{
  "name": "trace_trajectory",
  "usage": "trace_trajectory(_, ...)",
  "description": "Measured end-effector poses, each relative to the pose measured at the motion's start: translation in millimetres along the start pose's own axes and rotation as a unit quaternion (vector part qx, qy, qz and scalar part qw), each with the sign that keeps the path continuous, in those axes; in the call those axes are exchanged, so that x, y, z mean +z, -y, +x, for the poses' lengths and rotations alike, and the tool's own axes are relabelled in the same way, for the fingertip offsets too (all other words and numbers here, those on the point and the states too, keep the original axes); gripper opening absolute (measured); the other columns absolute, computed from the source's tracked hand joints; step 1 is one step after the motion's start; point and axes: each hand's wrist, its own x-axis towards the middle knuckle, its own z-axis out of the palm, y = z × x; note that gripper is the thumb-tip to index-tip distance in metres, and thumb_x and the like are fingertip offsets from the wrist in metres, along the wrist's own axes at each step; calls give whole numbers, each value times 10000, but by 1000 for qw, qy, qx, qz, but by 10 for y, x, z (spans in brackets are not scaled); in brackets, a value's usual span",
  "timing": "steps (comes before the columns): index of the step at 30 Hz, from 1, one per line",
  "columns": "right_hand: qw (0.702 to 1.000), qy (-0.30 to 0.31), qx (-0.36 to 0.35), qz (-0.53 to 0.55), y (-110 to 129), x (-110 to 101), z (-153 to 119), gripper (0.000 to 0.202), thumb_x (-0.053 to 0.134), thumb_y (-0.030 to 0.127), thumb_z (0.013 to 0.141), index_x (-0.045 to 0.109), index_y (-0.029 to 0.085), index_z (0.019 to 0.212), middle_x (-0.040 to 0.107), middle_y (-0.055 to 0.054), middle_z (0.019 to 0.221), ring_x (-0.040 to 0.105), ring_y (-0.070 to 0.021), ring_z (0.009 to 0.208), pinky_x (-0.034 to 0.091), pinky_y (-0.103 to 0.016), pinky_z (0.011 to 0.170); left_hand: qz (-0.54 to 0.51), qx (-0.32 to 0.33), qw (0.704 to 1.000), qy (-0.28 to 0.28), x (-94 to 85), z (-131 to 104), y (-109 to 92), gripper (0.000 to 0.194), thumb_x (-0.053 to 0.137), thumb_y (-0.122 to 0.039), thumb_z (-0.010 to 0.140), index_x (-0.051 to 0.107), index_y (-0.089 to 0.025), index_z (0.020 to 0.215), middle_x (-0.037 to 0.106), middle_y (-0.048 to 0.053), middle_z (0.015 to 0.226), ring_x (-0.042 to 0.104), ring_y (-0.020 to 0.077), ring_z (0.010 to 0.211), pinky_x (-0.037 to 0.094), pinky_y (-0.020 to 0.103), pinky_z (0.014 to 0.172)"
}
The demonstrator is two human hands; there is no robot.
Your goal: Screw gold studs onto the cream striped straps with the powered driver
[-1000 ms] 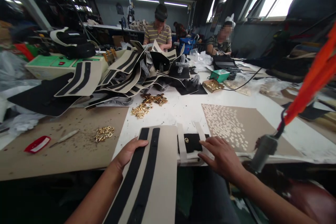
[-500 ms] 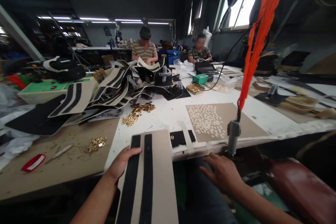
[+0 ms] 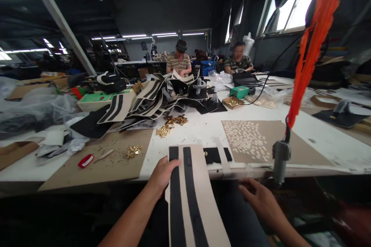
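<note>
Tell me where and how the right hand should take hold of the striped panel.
Best, I'd judge, is a pinch on the plain beige margin along the right edge of the striped panel, with the right hand coming from the right, thumb above, fingers beneath. The panel looks thin, that edge juts free in front of the table, and the left hand holds the opposite edge.

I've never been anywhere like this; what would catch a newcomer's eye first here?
Probably the bright orange-red, stringy strand hanging at the right, with a grey cylindrical device at its lower end. Next, front and centre, the long cream panel with two black stripes, gripped in the left hand. Farther back on the white table, a jumbled heap of cream-and-black panels lies behind small, shiny gold-coloured pieces.
</note>
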Motion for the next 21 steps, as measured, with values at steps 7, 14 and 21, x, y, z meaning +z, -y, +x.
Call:
trace_trajectory(7, 983, 8, -172, 58, 1195, 369, 78, 456, 682, 511, 872, 688, 235, 1235, 741, -103, 1139, 688, -295, 1048, 547, -443, 958, -18, 16, 1000, -12, 198, -204, -39, 346, 794, -326, 769, 761, -134, 1056, 809, 92, 810, 761, 287, 699, 594, 344, 653)
trace_trajectory(14, 906, 253, 114, 319, 761, 557, 146, 517, 715, 594, 838, 682, 191, 1161, 789, -116, 1010, 763, -306, 879, 602, -451, 856, -39, -76, 993, 84, 297, -92, 470, 355, 826, -365, 694, 801, -109, 938, 806, 140, 820, 760, 304, 738, 581, 369, 714)
trace_trajectory(21, 889, 220, 158, 368, 560, 620, 103, 506, 814, 577, 738, 729, 214, 1079, 797, -107, 922, 778, -327, 798, 613, -498, 822, -39, -78, 980, 181, 342, 20, 696, 525, 893, -513, 691, 810, -131, 1042, 813, 160, 995, 766, 334, 902, 568, 414, 891)
